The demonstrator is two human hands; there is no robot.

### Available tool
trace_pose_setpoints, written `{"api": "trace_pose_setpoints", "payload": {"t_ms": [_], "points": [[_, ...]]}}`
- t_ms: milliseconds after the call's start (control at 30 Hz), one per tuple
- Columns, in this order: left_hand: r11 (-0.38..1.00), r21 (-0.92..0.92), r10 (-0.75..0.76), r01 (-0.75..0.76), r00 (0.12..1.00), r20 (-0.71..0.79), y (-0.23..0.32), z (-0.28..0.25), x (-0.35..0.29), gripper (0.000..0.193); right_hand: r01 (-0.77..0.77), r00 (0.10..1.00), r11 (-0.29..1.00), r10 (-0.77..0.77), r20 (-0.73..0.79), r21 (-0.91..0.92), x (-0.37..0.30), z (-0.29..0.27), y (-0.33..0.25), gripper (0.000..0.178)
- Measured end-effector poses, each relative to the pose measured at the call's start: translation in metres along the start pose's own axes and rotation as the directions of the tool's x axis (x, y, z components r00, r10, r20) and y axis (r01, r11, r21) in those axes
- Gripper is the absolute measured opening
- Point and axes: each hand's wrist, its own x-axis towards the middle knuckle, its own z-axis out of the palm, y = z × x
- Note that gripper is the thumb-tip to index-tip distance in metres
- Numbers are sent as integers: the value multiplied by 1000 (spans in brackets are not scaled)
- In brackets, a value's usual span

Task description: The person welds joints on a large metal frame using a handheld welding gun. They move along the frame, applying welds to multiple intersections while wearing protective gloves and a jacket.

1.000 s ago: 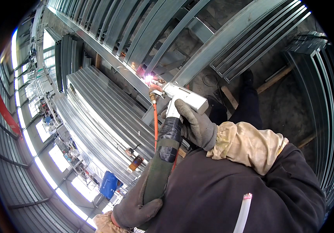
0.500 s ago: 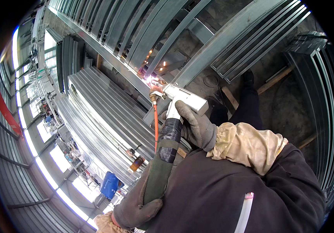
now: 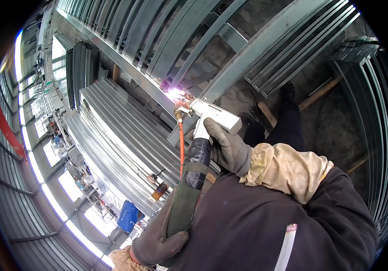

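A white welding gun (image 3: 221, 118) is held by my gloved right hand (image 3: 230, 147), whose fingers wrap round its grip. Its tip meets a galvanized steel frame (image 3: 142, 80) where a slat joins the long edge rail, and a bright violet-white glow (image 3: 174, 93) burns there. Black tape covers the lower handle, and an orange hose (image 3: 182, 149) runs down from the nozzle end. Lower left, my gloved left hand (image 3: 162, 237) is closed round the dark green cable sleeve (image 3: 184, 212) behind the gun.
Long silvery steel profiles (image 3: 126, 122) lie stacked at the left, with a blue bag (image 3: 129, 216) near their end. More metal frames (image 3: 361, 86) stand at the right. Wooden battens (image 3: 320, 93) lie on the floor near my legs. A white tube (image 3: 286, 246) lies in front of my torso.
Orange sparks that flew above the weld point are gone, and the glow looks wider. Both hands and the gun have hardly moved.
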Motion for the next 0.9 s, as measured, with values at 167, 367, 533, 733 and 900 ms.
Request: {"api": "trace_pose_setpoints", "payload": {"t_ms": [167, 367, 533, 733, 900], "points": [[1000, 27, 14, -14, 1000, 17, -1, -2, 1, 93, -21, 1000, 1000, 21, -5, 20, -1, 2, -3, 44], [1000, 19, -4, 3, 999, 33, -1, -3, 2, 94, -28, 999, 999, 29, -37, 27, -9, 13, -12, 43], [1000, 31, -1, 0, 999, 36, 0, -1, 3, 94, -45, 999, 998, 43, 32, 46, -9, 9, -14, 42], [999, 42, 12, -14, 999, 35, -3, -3, 3, 95, -35, 999, 999, 34, -6, -24, -7, 6, -11, 45], [999, 50, -19, 18, 1000, 20, 2, -2, 2, 94, -83, 996, 996, 81, -40, -42, -7, 4, -12, 46]]}}
